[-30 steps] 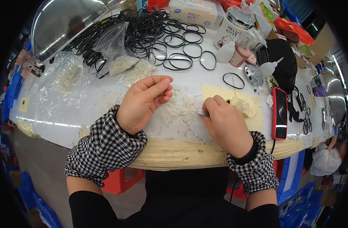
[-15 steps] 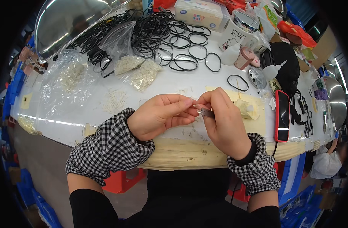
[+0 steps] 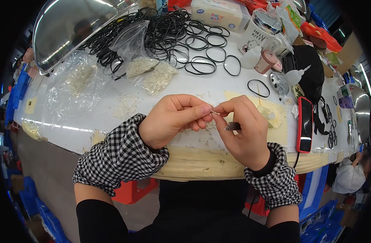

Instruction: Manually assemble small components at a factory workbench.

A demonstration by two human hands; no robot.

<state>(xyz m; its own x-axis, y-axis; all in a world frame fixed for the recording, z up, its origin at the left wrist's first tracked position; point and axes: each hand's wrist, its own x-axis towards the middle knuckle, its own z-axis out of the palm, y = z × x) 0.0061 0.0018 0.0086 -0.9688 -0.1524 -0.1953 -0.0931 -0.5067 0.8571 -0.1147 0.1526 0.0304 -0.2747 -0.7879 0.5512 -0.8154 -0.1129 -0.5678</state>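
Observation:
Over the near part of the white table, my left hand (image 3: 171, 119) is closed in a pinch on a tiny pale piece (image 3: 212, 112), most of it hidden by the fingertips. The thumb and forefinger of my right hand (image 3: 248, 127) meet the left fingertips at the same piece. Tucked under the right hand's curled fingers is a small flat grey metal tool (image 3: 233, 126); I cannot make out its exact kind. Loose small white pieces (image 3: 126, 106) lie beyond my left hand. Past them rests a clear bag of pale pieces (image 3: 155, 79).
Black rubber rings (image 3: 200, 65) and a tangled heap of black loops spread across the far side. A red-edged phone (image 3: 305, 125) with a cable lies to the right. Behind stand a white mug (image 3: 256, 36), squeeze bottle (image 3: 251, 57) and tissue pack (image 3: 220, 14). The padded table edge (image 3: 201, 164) is nearest me.
The grey metal tool has swung back from the fingertips into my right hand. My right thumb and forefinger have come against the left fingertips. The whole view has shifted slightly.

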